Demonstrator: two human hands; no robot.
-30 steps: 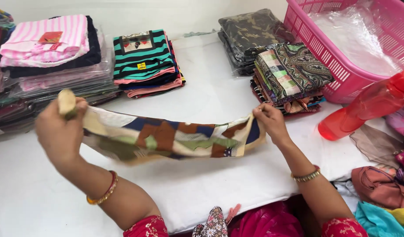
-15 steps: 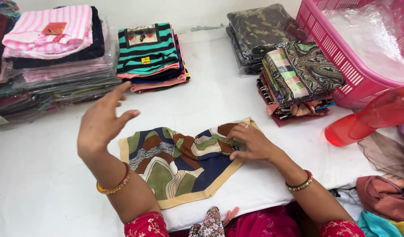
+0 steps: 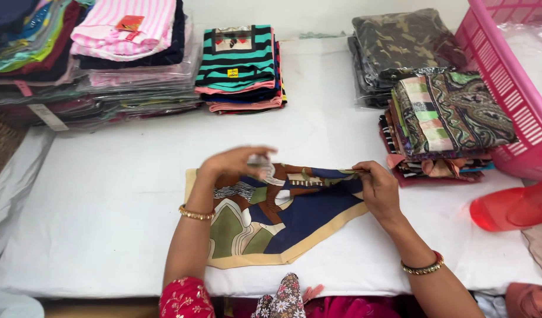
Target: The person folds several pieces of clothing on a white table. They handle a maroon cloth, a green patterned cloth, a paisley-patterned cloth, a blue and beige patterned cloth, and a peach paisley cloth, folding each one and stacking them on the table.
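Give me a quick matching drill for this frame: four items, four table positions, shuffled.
Items:
1. patterned scarf
2. pink basket
3. striped teal top stack
4. pink-and-white striped garment

Places:
A. far right edge
B. top of the stack at far left
C. flat at centre, under both hands
D. back of the table, centre-left

Pairs: 1-C, 2-A, 3-D, 4-B. The left hand and right hand are both on the scarf's upper edge.
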